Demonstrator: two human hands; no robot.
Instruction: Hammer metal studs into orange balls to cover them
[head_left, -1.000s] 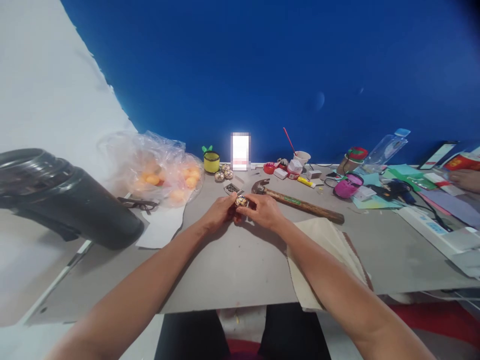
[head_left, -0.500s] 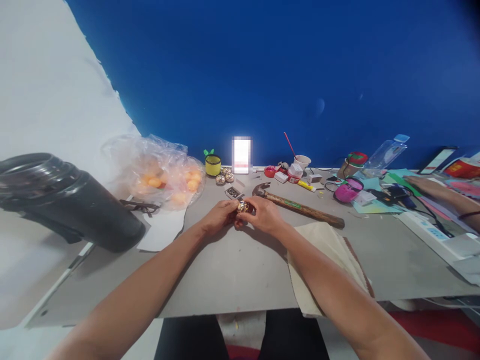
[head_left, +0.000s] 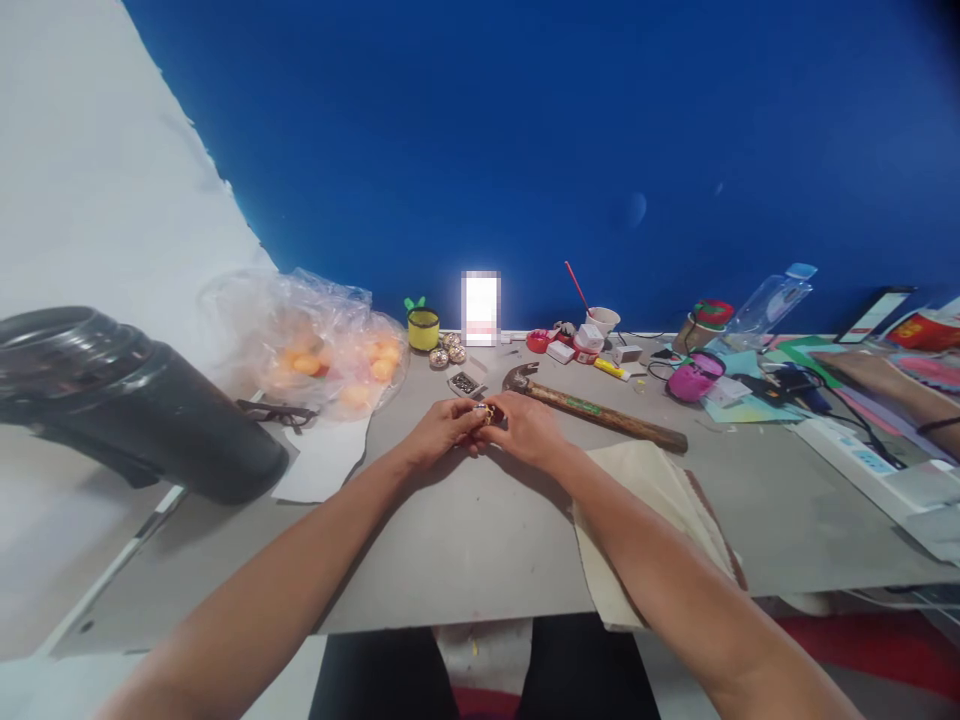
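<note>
My left hand [head_left: 441, 430] and my right hand [head_left: 527, 428] meet over the middle of the table. Between their fingertips they hold a small shiny metallic ball [head_left: 490, 412], mostly covered by the fingers. Both hands are closed around it. Just beyond them lies a small open box [head_left: 466, 383] of tiny metal pieces, too small to name surely. Several similar shiny balls [head_left: 439, 358] sit farther back. A claw hammer [head_left: 592, 407] with a wooden handle rests to the right of my hands.
A black flask [head_left: 172, 410] and a plastic bag of orange balls [head_left: 315, 345] stand left. A cream cloth [head_left: 630, 500] lies under my right forearm. Another person's arm [head_left: 892, 385] reaches in at right, above a power strip [head_left: 862, 470]. A yellow mesh cup [head_left: 424, 330] stands behind.
The ball has turned or shifted in my fingers, and less of it shows. My left fingers now pinch at its upper left. The other person's hand has moved slightly right.
</note>
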